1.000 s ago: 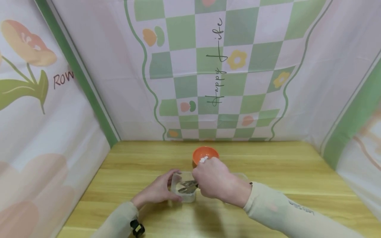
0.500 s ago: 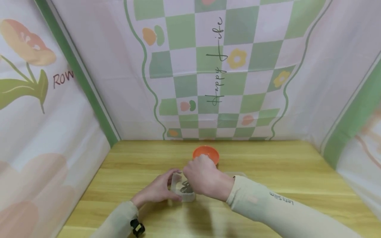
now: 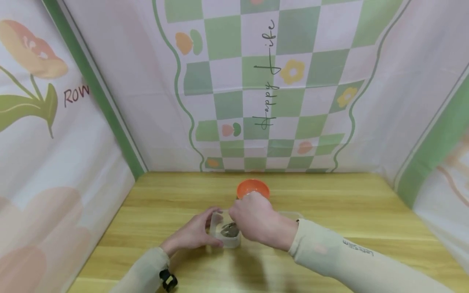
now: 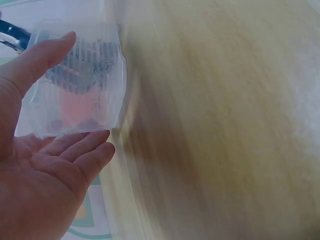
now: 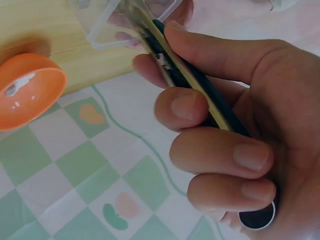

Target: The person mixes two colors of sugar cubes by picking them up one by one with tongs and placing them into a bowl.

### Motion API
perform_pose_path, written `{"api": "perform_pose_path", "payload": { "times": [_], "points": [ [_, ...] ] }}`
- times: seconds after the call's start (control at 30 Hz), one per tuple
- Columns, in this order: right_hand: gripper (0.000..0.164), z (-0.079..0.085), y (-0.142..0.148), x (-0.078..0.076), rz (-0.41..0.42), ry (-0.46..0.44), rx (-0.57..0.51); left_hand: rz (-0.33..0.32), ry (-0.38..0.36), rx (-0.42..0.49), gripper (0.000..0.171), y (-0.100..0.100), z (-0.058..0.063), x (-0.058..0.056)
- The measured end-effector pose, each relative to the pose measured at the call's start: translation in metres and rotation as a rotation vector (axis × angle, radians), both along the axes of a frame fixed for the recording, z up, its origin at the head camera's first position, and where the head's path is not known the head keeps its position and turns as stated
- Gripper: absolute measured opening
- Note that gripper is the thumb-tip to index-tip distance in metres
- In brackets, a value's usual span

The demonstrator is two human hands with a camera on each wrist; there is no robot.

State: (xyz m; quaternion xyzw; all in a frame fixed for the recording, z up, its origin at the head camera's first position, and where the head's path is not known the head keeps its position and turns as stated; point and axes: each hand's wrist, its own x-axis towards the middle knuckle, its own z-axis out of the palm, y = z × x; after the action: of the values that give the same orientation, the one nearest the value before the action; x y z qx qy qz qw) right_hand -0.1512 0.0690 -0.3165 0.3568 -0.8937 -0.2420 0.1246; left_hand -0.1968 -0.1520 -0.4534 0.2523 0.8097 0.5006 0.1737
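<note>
A clear plastic box (image 3: 231, 244) stands on the table, with my left hand (image 3: 191, 232) holding its left side. In the left wrist view, the thumb lies along one side of the box (image 4: 85, 107) and the fingers touch the opposite side. My right hand (image 3: 258, 217) grips a pair of tongs (image 5: 200, 92) with dark and gold-coloured handles, fingers curled round them. The metal heads of the tongs (image 3: 229, 230) are down inside the box. Whether they pinch anything there cannot be made out. Just beyond the right hand sits an orange bowl (image 3: 253, 185).
Something whitish shows inside the orange bowl (image 5: 52, 97) in the right wrist view. A clear plastic edge (image 3: 296, 215) is partly hidden behind the right wrist. The wooden table (image 3: 172, 187) ends at a printed cloth (image 3: 256, 101) behind, with cloth on both sides.
The right hand with the tongs moved left and then slightly back right, the metal heads staying in the box. Those heads looked spread before and appear closer together now. The left hand has stayed put.
</note>
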Motion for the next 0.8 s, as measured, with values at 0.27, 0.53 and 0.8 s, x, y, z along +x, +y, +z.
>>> {"api": "perform_pose_path", "payload": {
  "times": [0.27, 0.53, 0.8],
  "points": [
    [0.029, 0.0, 0.008, -0.006, -0.009, -0.034, -0.081, 0.013, 0.006, -0.025, 0.097, 0.0, 0.0, 0.0],
    [0.023, -0.005, 0.008, -0.008, -0.039, -0.082, -0.053, 0.015, 0.004, -0.017, 0.097, -0.001, -0.002, -0.001],
    [0.023, -0.01, 0.009, -0.01, -0.02, -0.058, -0.054, 0.002, 0.004, -0.012, 0.098, -0.002, -0.003, -0.002]
  ]
}}
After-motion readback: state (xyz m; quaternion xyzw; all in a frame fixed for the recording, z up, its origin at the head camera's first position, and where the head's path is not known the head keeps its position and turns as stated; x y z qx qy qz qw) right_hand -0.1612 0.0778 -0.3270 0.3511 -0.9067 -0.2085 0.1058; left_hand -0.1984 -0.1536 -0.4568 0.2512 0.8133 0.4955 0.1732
